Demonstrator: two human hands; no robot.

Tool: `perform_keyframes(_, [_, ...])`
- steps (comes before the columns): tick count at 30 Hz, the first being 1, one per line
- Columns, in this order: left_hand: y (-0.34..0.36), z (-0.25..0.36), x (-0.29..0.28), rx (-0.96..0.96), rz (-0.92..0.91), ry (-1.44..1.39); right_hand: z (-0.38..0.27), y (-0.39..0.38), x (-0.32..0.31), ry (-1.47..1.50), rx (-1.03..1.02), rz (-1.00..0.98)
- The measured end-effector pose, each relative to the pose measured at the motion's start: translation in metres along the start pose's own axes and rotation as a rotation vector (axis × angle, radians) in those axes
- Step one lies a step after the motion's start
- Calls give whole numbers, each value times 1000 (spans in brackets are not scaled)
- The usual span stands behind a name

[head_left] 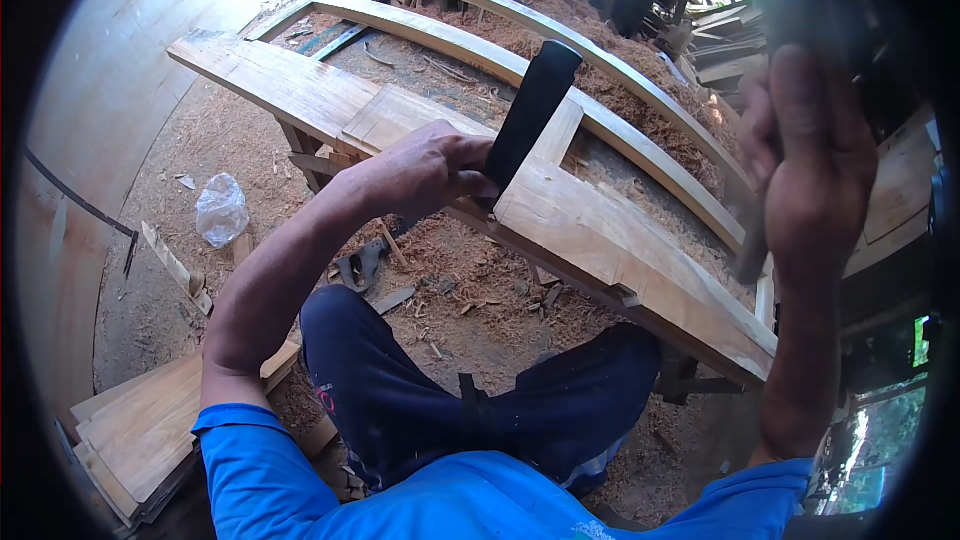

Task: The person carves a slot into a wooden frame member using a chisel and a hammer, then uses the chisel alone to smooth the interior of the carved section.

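My left hand (425,168) grips the lower end of a dark flat block (538,100), which stands tilted at a joint of the wooden frame. Pale boards form the frame's near side, with one board (630,230) running right from the block and another board (290,85) running left. A short crosspiece (557,135) meets the joint from behind. Raised at the right, my right hand (820,160) is closed round a handled tool (752,255). Motion blur smears its upper part, so its exact kind cannot be told.
Two long curved rails (440,35) arch across the frame's far side. Wood shavings (640,105) lie heaped behind. A handsaw (365,262) and a clear plastic bag (221,210) are on the ground. Stacked planks (145,430) sit at lower left; scrap wood (730,40) fills the back right.
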State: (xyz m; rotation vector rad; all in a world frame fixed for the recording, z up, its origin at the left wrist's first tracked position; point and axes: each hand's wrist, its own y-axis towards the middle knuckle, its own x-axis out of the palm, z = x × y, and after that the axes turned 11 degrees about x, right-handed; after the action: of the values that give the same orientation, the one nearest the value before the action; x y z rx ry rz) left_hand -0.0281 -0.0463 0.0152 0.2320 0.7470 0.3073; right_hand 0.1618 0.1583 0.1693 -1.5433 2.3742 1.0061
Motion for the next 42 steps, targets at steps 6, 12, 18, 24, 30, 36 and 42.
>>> perform_keyframes(6, [4, 1, 0, 33, 42, 24, -1, 4, 8, -392, -352, -26])
perform_keyframes(12, [9, 3, 1, 55, 18, 69, -9, -4, 4, -770, -249, -252])
perform_keyframes(18, [3, 1, 1, 15, 19, 36, -9, -1, -17, -111, -93, 102])
perform_keyframes(24, [3, 2, 7, 42, 51, -12, 4, -9, 9, -558, -244, -88])
perform_keyframes(30, [-6, 2, 14, 239, 17, 300, -9, -13, -28, -74, -7, 106])
perform_keyframes(36, [-6, -2, -14, -67, -5, 106, -2, -29, -24, -49, 208, 50])
perform_keyframes(42, [-7, -7, -15, -54, 20, 119, 0, -30, -16, -151, 162, 44])
